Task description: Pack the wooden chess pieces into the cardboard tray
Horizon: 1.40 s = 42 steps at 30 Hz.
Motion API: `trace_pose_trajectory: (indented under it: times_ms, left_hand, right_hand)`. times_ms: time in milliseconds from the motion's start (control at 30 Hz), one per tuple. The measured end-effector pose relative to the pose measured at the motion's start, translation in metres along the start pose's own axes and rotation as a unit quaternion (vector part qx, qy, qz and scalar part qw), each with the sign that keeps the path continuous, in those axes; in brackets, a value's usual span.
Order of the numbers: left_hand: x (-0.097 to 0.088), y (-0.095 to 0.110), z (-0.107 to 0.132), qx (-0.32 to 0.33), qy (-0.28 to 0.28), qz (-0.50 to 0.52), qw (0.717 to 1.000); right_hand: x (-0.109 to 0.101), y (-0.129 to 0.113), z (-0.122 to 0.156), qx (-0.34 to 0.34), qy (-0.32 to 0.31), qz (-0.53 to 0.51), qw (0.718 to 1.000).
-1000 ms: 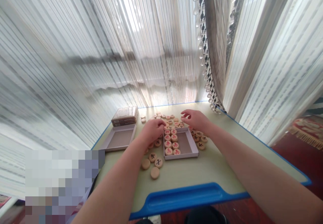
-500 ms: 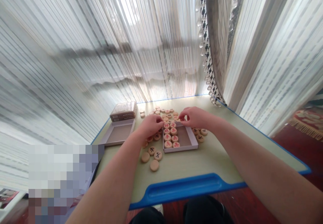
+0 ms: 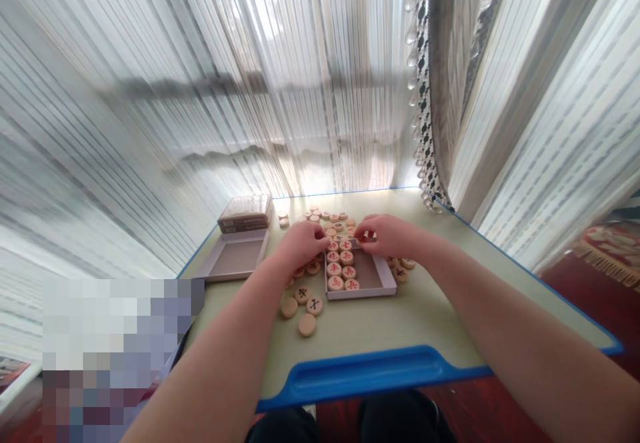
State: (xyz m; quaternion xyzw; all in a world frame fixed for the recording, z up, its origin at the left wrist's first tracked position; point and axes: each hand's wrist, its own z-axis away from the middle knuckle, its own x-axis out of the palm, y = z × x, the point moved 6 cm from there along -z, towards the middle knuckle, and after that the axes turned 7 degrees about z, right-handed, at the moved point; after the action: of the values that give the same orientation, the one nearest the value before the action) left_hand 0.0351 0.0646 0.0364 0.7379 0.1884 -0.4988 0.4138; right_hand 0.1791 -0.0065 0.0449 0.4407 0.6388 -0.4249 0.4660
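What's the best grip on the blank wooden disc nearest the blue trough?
Probably pinch the blank wooden disc by its rim, left and right, coming down from the near side: it lies flat, its round edge exposed there, while a black-marked piece and another blank disc sit close on its far side.

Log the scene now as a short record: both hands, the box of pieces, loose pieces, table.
box: white; two columns of red-marked pieces along its left side
left hand: by its far left corner; grip unclear
right hand: at its far edge; grip unclear
loose pieces: beside and beyond it; some black-marked
table: pale green, blue-edged
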Motion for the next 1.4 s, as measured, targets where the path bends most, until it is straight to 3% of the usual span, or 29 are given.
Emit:
trace_pose_trajectory:
  times_ms: [433,600,767,900,1400]
  left_hand:
    - [-0.006,-0.010,-0.002,0.008,0.003,-0.045,0.999]
    - [-0.007,-0.016,-0.002,0.007,0.001,-0.015,1.000]
    - [-0.006,-0.016,-0.002,0.002,0.004,-0.016,1.000]
    - [-0.007,-0.014,-0.001,-0.002,0.006,-0.023,1.000]
    - [-0.008,-0.014,-0.001,0.005,0.010,-0.035,0.999]
  right_hand:
    - [0.006,-0.004,-0.005,-0.024,0.065,-0.047,0.996]
    - [-0.005,-0.011,0.000,-0.020,0.110,-0.081,0.990]
    - [-0.011,-0.040,0.011,-0.091,0.039,-0.151,0.984]
    - [-0.005,-0.058,0.016,-0.136,-0.015,-0.137,0.981]
    - [0.002,-0.062,0.015,-0.176,0.017,-0.089,0.980]
